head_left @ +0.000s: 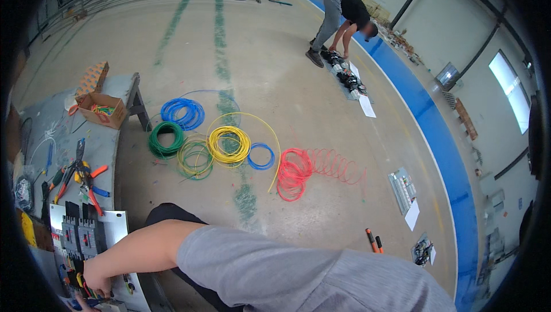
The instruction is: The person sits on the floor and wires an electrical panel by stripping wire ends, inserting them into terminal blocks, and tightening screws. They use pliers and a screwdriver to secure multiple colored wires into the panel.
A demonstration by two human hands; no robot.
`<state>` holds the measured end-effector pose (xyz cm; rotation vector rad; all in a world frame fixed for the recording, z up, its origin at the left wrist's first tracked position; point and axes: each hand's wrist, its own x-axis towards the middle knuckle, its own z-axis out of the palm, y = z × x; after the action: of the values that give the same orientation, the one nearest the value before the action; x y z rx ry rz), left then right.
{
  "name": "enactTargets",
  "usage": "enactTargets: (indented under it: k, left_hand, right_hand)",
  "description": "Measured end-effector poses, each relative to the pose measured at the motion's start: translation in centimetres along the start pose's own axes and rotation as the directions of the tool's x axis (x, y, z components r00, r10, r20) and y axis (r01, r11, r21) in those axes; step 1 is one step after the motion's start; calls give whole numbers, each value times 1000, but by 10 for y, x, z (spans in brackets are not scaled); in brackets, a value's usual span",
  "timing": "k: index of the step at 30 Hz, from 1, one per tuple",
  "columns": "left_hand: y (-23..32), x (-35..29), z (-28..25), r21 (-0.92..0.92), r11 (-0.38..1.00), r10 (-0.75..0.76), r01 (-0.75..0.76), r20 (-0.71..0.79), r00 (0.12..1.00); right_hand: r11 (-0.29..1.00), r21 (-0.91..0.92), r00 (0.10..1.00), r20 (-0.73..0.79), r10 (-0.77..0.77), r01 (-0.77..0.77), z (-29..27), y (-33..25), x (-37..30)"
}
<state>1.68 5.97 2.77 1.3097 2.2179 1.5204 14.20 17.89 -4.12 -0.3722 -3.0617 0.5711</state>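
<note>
My right hand (97, 276) reaches across to the lower left, its grey-sleeved arm stretched over from the right. The fingers curl down onto coloured wires (80, 282) at the lower end of a row of black circuit breakers (77, 233). The breakers are mounted on a white metal plate (113, 224) lying on the grey worktable (109, 148). Whether the fingers grip a wire is hidden by the hand itself. My left hand is out of sight.
Pliers and cutters with orange and blue handles (86, 181) lie above the plate, an open cardboard box (104, 110) farther back. Blue (182, 114), green (166, 140), yellow (229, 145) and red (294, 175) wire coils cover the floor. Another person (344, 14) bends over parts far off.
</note>
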Motion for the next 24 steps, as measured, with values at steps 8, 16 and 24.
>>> enactTargets:
  k: [8,16,24]
  left_hand:
    - [0,-2,-4,48,990,-139,135,96,986]
    - [-30,13,59,-304,908,-235,289,200,951]
    - [64,-5,-40,-525,644,-456,556,320,831]
  right_hand:
    - [994,9,992,-61,-108,108,14,13,5]
    - [997,70,993,-114,25,-17,0,22,-32]
    - [988,154,998,-59,26,-16,-24,5,-46]
